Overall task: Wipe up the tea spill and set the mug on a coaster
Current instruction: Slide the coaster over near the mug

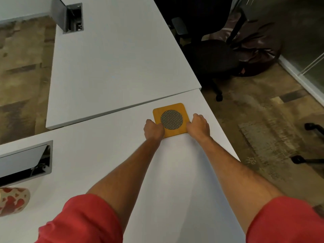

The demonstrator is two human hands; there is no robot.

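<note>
A square yellow coaster [171, 114] with a round metal mesh centre lies flat on the white table [105, 163], near its right edge. My left hand [154, 129] grips the coaster's near left corner. My right hand [199, 127] holds its right edge. Both arms reach out from red sleeves. A cream mug with red hearts [13, 200] stands at the far left edge of the view, partly cut off. I see no tea spill or cloth anywhere.
A second white table [114, 58] abuts beyond a seam. Open cable hatches sit at the near left [26, 162] and far left [72, 17]. A black office chair [208, 55] and a dark beanbag [257, 50] stand on the floor to the right.
</note>
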